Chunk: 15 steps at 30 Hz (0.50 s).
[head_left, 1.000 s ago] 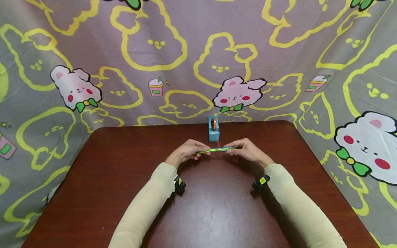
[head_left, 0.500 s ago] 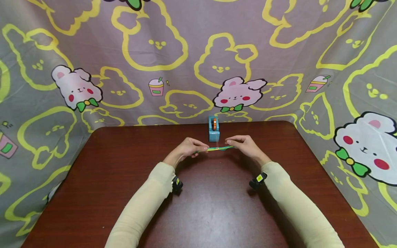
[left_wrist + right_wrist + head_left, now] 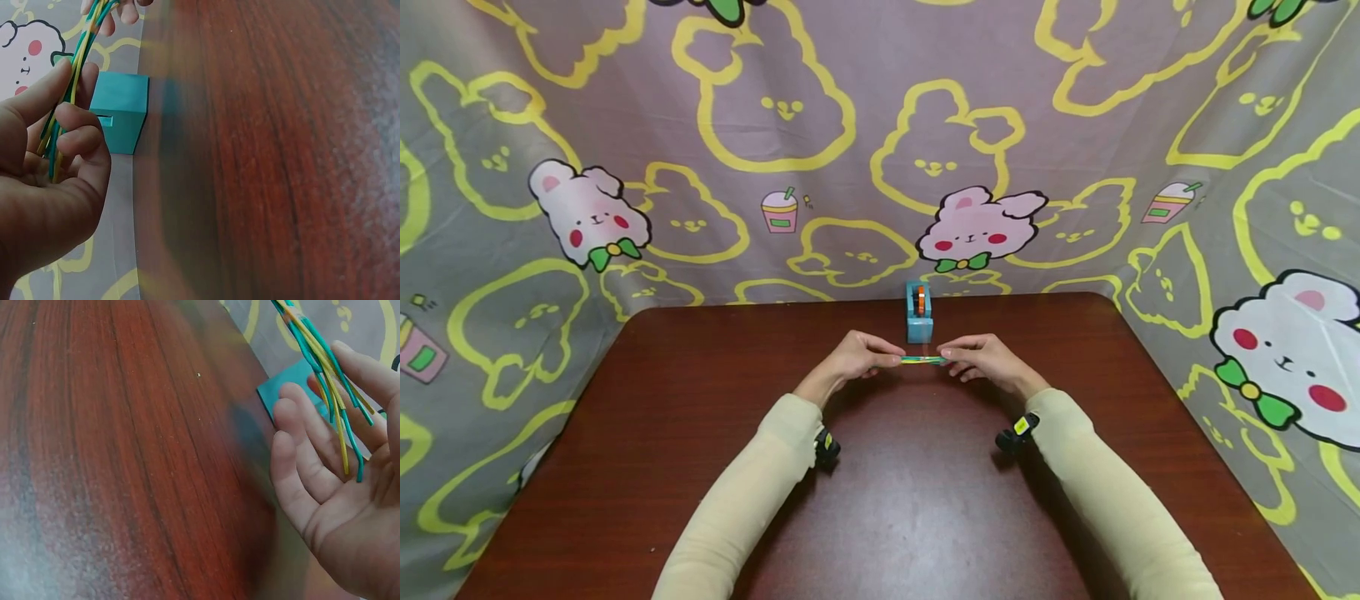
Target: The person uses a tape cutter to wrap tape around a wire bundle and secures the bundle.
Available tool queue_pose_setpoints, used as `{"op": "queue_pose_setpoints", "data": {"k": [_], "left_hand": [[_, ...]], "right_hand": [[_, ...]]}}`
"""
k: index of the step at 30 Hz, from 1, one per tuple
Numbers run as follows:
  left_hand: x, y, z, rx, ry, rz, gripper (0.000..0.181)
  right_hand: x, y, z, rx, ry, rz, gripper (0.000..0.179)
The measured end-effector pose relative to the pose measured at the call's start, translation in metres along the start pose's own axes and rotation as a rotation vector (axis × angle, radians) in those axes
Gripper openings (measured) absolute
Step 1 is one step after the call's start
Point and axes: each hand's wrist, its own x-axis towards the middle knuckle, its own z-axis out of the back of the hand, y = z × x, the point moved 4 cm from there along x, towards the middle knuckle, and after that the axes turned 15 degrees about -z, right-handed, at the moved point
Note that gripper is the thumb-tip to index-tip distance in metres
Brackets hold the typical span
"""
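Observation:
A slim bundle of green and yellow wires spans the gap between both hands, just in front of the blue tape dispenser. My left hand pinches its left end between thumb and fingers; the left wrist view shows the wires running through that grip. At the other end, my right hand holds the wires between thumb and forefinger, with the other fingers loosely bent. Loose wire ends fan out over the right palm. A pale wrap crosses the bundle near its middle.
The dispenser carries an orange-cored roll near the back edge of the brown table. A cartoon-printed cloth hangs behind and along both sides. Each wrist wears a small black camera, one being the right wrist camera.
My right hand loosened around the bundle's right end, then moved left and closed on it nearer the middle. The left hand has shifted slightly left and keeps its grip.

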Motion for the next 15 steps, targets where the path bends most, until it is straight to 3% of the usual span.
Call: {"op": "queue_pose_setpoints", "data": {"k": [8, 15], "left_hand": [[-0.0004, -0.0008, 0.0001, 0.011, -0.022, -0.020, 0.017], [0.0013, -0.0002, -0.0015, -0.001, -0.041, -0.043, 0.018]], "right_hand": [[-0.0031, 0.0007, -0.0006, -0.002, 0.094, -0.043, 0.036], [-0.0054, 0.0044, -0.0014, 0.038, 0.115, -0.021, 0.031]]}}
